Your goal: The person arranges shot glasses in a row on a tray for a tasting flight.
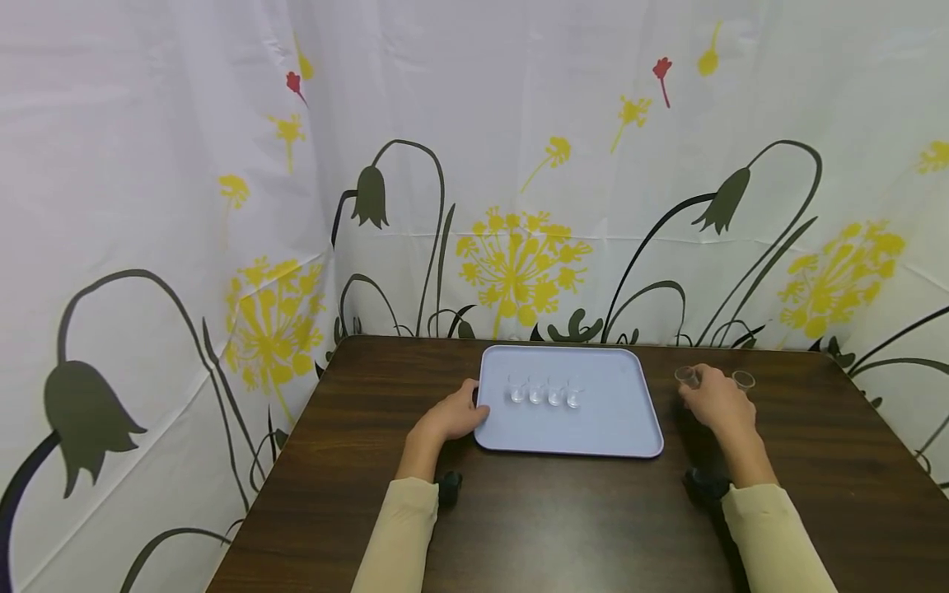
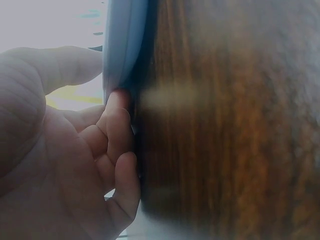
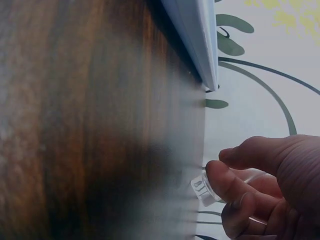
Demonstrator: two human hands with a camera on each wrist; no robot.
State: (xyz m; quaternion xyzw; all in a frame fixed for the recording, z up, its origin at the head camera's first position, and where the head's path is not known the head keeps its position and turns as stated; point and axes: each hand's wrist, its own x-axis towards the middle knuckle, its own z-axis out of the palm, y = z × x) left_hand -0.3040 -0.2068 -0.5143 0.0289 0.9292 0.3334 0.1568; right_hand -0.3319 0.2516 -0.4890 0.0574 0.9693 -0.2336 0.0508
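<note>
A pale blue tray (image 1: 615,420) lies on the table with several small clear shot glasses (image 1: 553,395) standing in a row on it. At its left edge, my left hand (image 1: 454,414) grips the rim, thumb on top and curled fingers below, as the left wrist view shows. To the right of the tray, my right hand (image 1: 719,402) pinches a clear shot glass (image 1: 687,377) between thumb and fingers. The base of this glass (image 3: 204,191) shows past the fingertips in the right wrist view. Another clear glass (image 1: 743,380) appears just right of the same hand, partly hidden by it.
Dark wood table (image 1: 563,519) extends around the tray on all sides. A white curtain (image 1: 519,107) with printed flowers hangs along the table's back and left side. Dark straps with wrist cameras sit at both cuffs.
</note>
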